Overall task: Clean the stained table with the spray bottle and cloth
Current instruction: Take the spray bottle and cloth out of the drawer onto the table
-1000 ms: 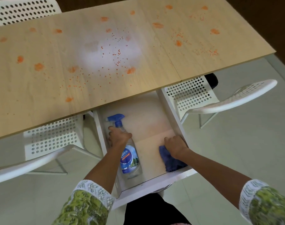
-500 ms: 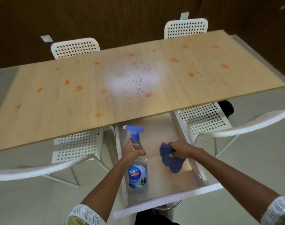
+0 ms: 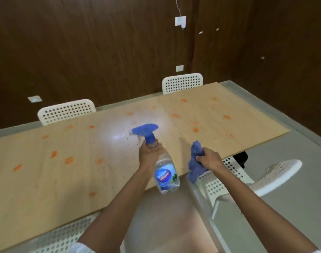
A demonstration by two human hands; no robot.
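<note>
Count: 1 spray bottle [image 3: 166, 175]; 1 cloth [image 3: 195, 161]; 1 table [image 3: 46, 179]; 2 hands, left [image 3: 148, 154], right [image 3: 209, 158]; 4 chairs, e.g. 12 o'clock [image 3: 182, 83]; many orange stains

spray bottle [image 3: 166, 175] blue label, white brand word blurred, possibly "Sparkle", smaller print unreadable

- My left hand [image 3: 149, 154] grips the spray bottle [image 3: 165, 172] by its neck, blue trigger head up, held above the near edge of the table [image 3: 64, 179].
- My right hand [image 3: 209, 157] clutches the bunched blue cloth [image 3: 195, 167] beside it, apart from the bottle.
- Orange stains [image 3: 69, 160] dot the wooden top.
- White perforated chairs [image 3: 66, 111] stand at the far side, and another [image 3: 276, 172] at my right.
- The open drawer [image 3: 170, 225] sits below my arms.
</note>
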